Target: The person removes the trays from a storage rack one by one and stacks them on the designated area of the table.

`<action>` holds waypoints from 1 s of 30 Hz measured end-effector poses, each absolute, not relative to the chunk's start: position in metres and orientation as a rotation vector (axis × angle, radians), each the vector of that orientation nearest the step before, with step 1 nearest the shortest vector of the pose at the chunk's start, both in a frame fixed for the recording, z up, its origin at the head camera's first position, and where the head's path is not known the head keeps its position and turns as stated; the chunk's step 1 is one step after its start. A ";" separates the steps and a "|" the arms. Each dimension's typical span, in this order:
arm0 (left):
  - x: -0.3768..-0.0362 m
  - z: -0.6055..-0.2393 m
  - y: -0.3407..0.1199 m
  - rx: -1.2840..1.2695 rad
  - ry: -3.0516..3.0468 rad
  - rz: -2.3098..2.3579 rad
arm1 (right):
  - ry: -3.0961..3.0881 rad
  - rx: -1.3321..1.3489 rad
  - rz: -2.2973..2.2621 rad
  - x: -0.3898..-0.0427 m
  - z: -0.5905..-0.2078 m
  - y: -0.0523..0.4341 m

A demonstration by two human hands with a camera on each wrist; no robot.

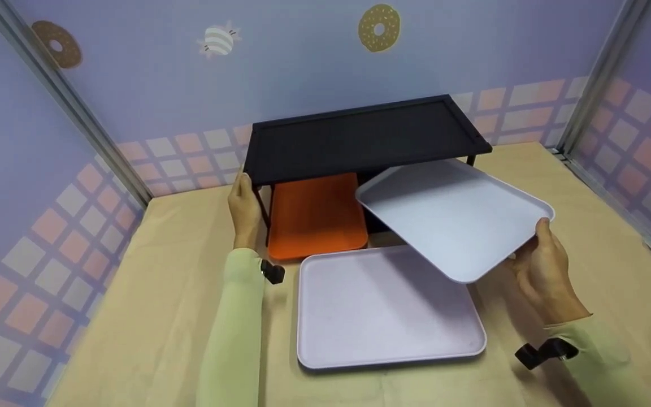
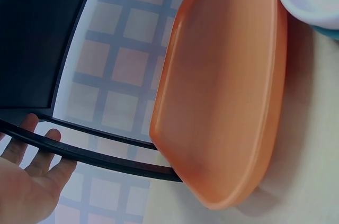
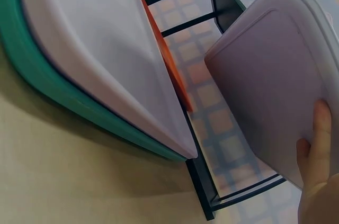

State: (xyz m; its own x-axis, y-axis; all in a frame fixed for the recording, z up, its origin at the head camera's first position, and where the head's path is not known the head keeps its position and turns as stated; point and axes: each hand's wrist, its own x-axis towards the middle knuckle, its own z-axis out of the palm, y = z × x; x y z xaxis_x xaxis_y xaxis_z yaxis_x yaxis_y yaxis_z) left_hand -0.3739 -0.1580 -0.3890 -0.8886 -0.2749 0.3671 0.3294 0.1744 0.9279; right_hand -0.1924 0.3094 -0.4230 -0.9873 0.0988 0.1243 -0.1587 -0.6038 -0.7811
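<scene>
A black metal rack [image 1: 359,135] stands at the back of the table, with an orange tray [image 1: 314,217] lying under it. My left hand [image 1: 244,206] rests against the rack's left end; in the left wrist view its straight fingers [image 2: 32,150] press on the black side bars [image 2: 106,160] beside the orange tray [image 2: 228,91]. My right hand [image 1: 540,265] grips the near right corner of a pale lavender tray [image 1: 450,215], held tilted in the air in front of the rack. In the right wrist view my thumb [image 3: 318,139] lies on the lavender tray [image 3: 270,86].
A pale pink tray [image 1: 382,305] lies flat on the tan table [image 1: 150,316] below the held tray. The right wrist view shows it [image 3: 95,49] stacked on a teal tray [image 3: 69,102]. Purple walls with metal posts [image 1: 60,90] close in the back and sides.
</scene>
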 end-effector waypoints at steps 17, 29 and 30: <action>-0.372 -0.389 -0.158 -0.033 -2.024 -1.755 | -1.284 0.091 2.692 -0.188 -0.426 0.319; -0.375 -0.390 -0.158 -0.030 -2.005 -1.741 | -1.236 0.086 2.732 -0.189 -0.430 0.321; -0.376 -0.390 -0.158 -0.028 -2.006 -1.738 | -1.225 0.089 2.739 -0.189 -0.430 0.322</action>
State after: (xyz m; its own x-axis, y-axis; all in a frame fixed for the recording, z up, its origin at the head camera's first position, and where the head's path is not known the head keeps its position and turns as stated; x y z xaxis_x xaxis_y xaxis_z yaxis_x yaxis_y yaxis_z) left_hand -0.3758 -0.1583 -0.3896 -0.8834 -0.2915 0.3669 0.3216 0.1923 0.9272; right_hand -0.1887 0.3216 -0.4298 -0.9885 0.1026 0.1108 -0.1510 -0.6588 -0.7370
